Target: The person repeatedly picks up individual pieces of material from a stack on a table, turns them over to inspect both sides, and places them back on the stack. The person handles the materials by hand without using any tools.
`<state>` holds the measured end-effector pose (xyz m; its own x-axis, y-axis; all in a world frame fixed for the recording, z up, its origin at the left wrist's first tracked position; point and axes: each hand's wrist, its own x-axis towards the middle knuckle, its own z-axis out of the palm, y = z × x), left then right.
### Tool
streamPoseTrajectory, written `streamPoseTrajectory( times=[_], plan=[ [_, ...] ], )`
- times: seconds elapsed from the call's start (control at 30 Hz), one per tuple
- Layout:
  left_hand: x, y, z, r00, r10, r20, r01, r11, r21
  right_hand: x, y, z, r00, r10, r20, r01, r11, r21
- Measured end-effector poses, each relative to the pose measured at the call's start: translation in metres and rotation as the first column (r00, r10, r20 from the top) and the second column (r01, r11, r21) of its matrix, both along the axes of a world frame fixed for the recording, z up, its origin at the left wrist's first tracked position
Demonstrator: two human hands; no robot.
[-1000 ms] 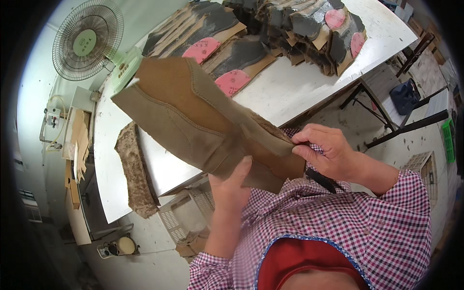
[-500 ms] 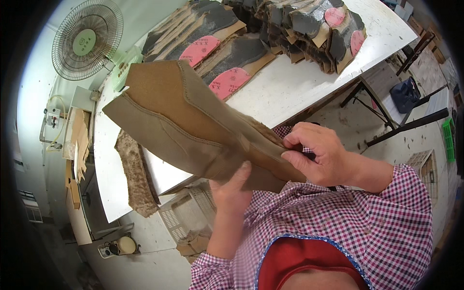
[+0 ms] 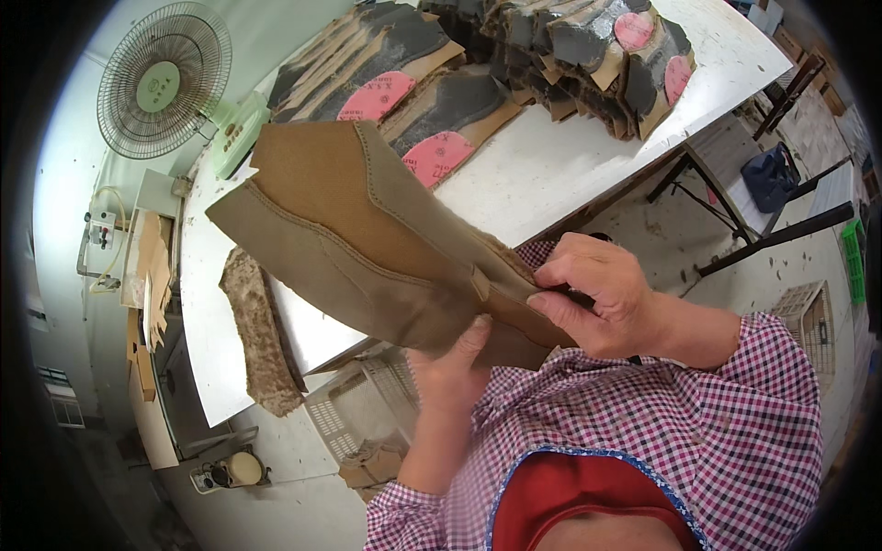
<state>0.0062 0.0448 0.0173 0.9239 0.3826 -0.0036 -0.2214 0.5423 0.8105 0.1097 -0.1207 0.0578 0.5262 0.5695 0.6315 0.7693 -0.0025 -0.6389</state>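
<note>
A brown boot upper [image 3: 340,207] with stitched tan and olive-brown panels is held up in front of me, its wide end toward the far left. My left hand [image 3: 452,367] grips it from below, the thumb over its face and the fingers hidden behind. At its narrower end, my right hand [image 3: 597,294] pinches the upper's edge between thumb and fingers. Some fuzzy lining shows along that edge. Partly behind the upper, a strip of brown fleece [image 3: 260,331] hangs over the table's near left edge.
On the white table [image 3: 570,184] lie stacked dark pieces [image 3: 367,55] with pink insole patches, and a second pile [image 3: 588,55] to the right. A fan [image 3: 163,83] stands at the far left. Below are a plastic crate [image 3: 354,409] and a stool with a dark blue bag [image 3: 770,179].
The upper has shifted slightly right and down at its wide end. My left hand has moved a little to the right with it, while my right hand keeps its pinch.
</note>
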Motion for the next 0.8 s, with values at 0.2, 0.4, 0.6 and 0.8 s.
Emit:
streamPoseTrajectory(
  times=[0.2, 0.4, 0.6, 0.8],
  plan=[
    [0.001, 0.000, 0.001, 1.000, -0.001, 0.021, 0.001, 1.000, -0.001, -0.003, 0.007, 0.009, 0.990, -0.037, -0.133, 0.032, 0.999, -0.040],
    [0.003, -0.001, -0.006, 0.998, -0.035, 0.043, 0.037, 0.997, -0.065, -0.002, -0.002, 0.007, 0.981, 0.080, -0.176, -0.083, 0.997, -0.009],
    [0.005, 0.003, -0.013, 0.996, -0.050, 0.075, 0.053, 0.998, -0.041, -0.003, 0.013, 0.011, 0.959, 0.052, -0.278, -0.048, 0.999, 0.023],
    [0.002, 0.005, -0.019, 0.994, -0.099, 0.048, 0.101, 0.994, -0.036, -0.002, 0.004, 0.008, 0.963, 0.081, -0.256, -0.078, 0.997, 0.020]
  ],
)
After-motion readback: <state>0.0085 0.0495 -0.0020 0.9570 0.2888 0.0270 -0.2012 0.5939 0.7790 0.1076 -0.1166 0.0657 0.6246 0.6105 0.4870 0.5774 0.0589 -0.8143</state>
